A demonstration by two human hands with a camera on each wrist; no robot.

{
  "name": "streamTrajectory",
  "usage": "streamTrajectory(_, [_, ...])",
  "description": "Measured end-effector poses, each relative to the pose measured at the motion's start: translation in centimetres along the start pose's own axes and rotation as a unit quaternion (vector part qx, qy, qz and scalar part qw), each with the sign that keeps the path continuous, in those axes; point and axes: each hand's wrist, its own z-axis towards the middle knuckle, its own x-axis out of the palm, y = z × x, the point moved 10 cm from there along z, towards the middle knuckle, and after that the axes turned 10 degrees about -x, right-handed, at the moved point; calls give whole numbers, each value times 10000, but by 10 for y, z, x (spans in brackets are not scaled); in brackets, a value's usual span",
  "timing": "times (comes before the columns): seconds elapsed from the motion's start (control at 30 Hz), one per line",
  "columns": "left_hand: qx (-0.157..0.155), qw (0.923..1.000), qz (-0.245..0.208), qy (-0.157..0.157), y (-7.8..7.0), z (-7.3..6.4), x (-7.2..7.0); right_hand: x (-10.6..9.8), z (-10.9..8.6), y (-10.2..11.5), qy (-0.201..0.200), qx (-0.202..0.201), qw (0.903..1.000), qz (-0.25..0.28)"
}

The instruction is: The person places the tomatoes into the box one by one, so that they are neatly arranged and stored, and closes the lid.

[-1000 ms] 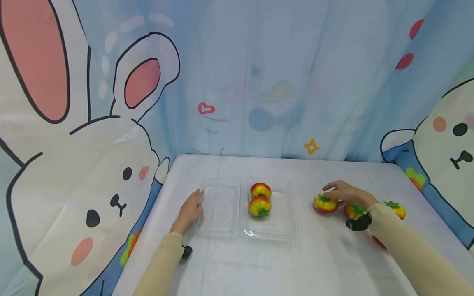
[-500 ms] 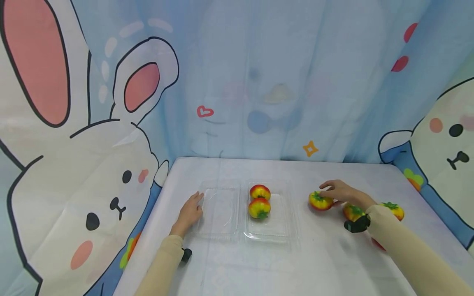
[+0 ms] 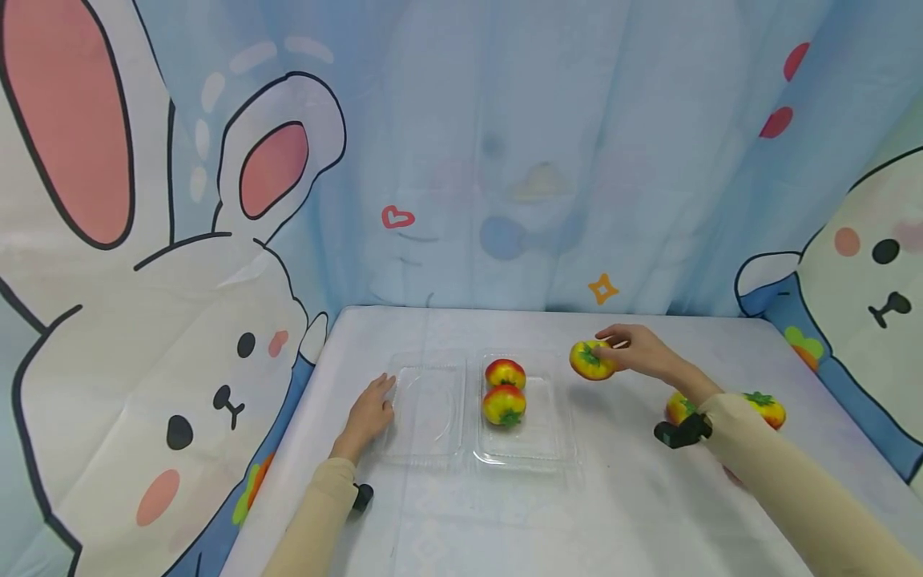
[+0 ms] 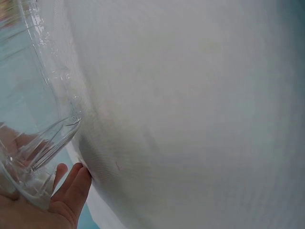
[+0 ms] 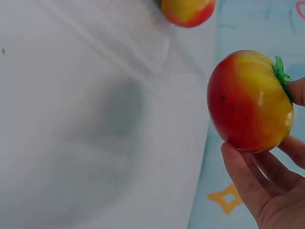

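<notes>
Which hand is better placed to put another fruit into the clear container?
Probably the right hand: it holds a fruit raised off the table, near the clear container. The left hand, at the container's left edge, holds no fruit.

1. Here's the container (image 3: 542,421), lying on the table (image 3: 613,513).
2. Inside its right half, towards the left: two fruits (image 3: 504,405), one behind the other, touching.
3. Right at its left edge, the left hand (image 3: 368,415)!
4. To its right, above the table, the right hand (image 3: 640,353) with a held fruit (image 3: 588,362).
5. Farther right, more fruits (image 3: 770,412).
6. Behind it, the curtain (image 3: 447,272).
</notes>
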Motion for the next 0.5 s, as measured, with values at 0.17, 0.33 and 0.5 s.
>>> streamTrajectory(0.17, [38,10000,46,-38,-1,1,0,3,3,37,-235,-460,9986,-108])
streamTrajectory(0.33, [197,9995,-243,-108,1,1,-2,16,4,70,-254,-907,9955,-131])
streamTrajectory(0.5, [357,9986,-300,-257,0,0,-4,39,2,97,-63,-1457,9893,-34])
